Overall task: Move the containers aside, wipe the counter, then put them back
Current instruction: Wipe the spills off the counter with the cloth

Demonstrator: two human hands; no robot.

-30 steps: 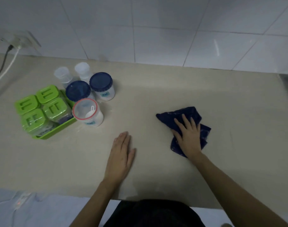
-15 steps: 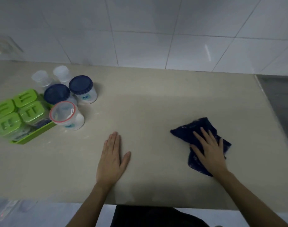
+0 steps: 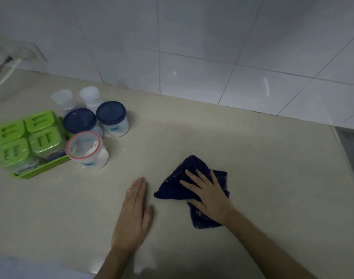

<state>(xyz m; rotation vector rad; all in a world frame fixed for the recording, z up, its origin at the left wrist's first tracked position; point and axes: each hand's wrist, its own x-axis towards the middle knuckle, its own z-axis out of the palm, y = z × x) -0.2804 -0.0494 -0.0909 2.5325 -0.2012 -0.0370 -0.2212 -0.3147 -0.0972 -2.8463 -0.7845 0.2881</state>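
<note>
My right hand lies flat, fingers spread, pressing a dark blue cloth onto the beige counter. My left hand rests palm-down on the counter just left of the cloth, holding nothing. The containers stand grouped at the left: a green tray with several green-lidded boxes, two blue-lidded jars, a clear jar with a red rim and two small translucent cups behind them.
A white tiled wall runs along the back of the counter. A wall socket with cables sits at the far left. A grey metal surface borders the counter on the right. The counter's front edge is close to my body.
My right hand has slid the cloth to the left, from out at the right to close beside my left hand. My left hand stays flat on the counter.
</note>
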